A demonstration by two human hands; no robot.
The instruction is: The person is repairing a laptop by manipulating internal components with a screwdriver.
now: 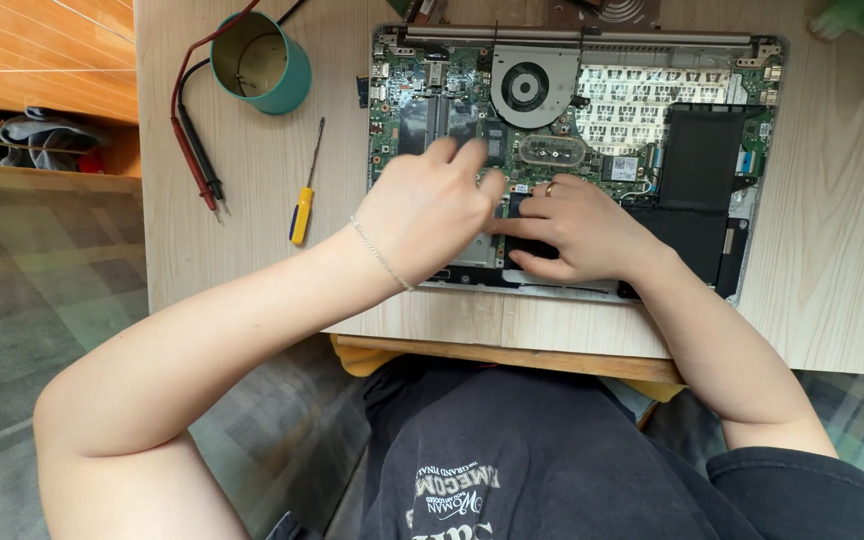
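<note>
An opened laptop (592, 110) lies bottom-up on the wooden table, its green circuit board, round fan (525, 86) and black battery (700, 160) exposed. My left hand (430, 208), with a thin bracelet on the wrist, rests over the lower left of the board, fingers bent toward the middle. My right hand (580, 232), wearing a ring, lies flat on a black part near the laptop's front edge, fingertips touching the left hand. What lies under the hands is hidden.
A yellow-handled screwdriver (305, 190) lies left of the laptop. A teal cup (262, 62) stands at the back left, with red and black probe leads (195, 150) beside it. The table's front edge (502, 340) runs just below the laptop.
</note>
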